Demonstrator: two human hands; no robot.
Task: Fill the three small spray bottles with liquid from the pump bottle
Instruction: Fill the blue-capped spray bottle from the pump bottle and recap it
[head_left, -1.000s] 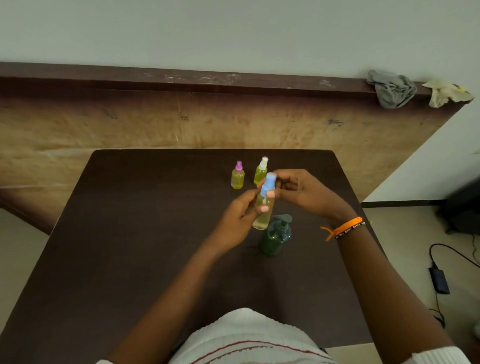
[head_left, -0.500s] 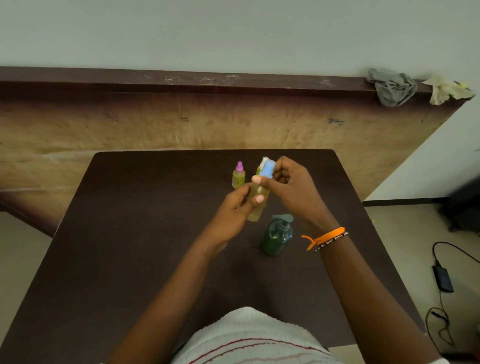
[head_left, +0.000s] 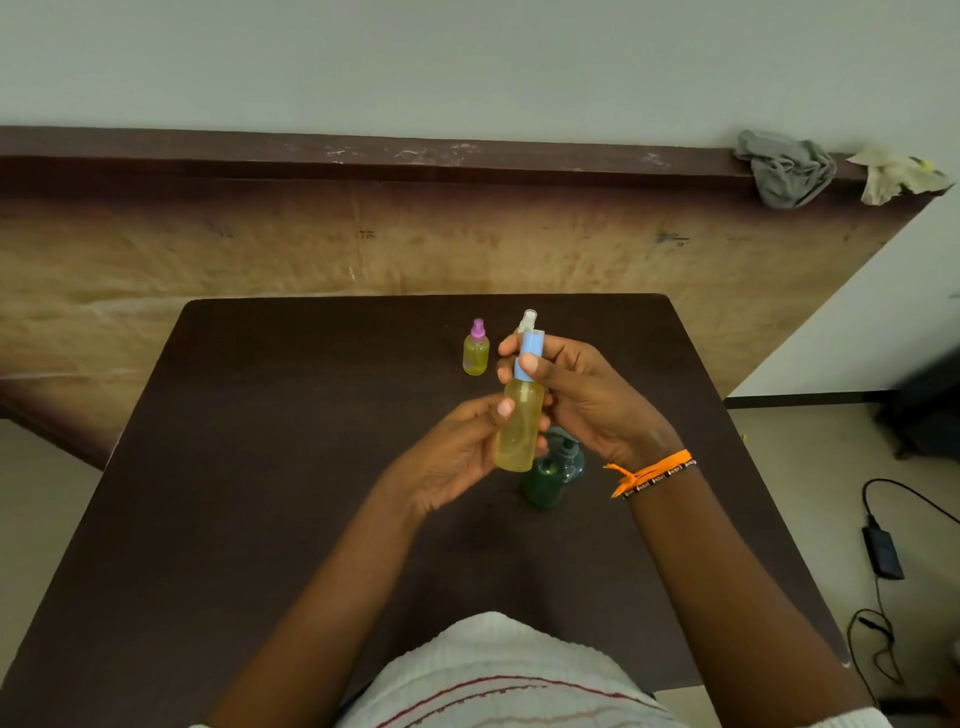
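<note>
Above the dark table (head_left: 260, 467) I hold a tall spray bottle (head_left: 519, 426) of yellow liquid with a blue cap. My left hand (head_left: 457, 457) grips its body, and my right hand (head_left: 582, 395) pinches the blue cap. A small yellow bottle with a pink cap (head_left: 476, 349) stands on the table behind. Another bottle with a white cap (head_left: 528, 319) shows only its top behind my fingers. The dark green pump bottle (head_left: 550, 475) stands on the table just under the held bottle, partly hidden.
A wooden panel with a ledge (head_left: 415, 156) runs behind the table, with a grey cloth (head_left: 787, 166) and a pale cloth (head_left: 898, 174) on it. A charger and cable (head_left: 883, 551) lie on the floor at the right.
Both hands with the blue-capped bottle shifted a little away from me and the bottle now stands more upright. My right fingers stay on the cap.
</note>
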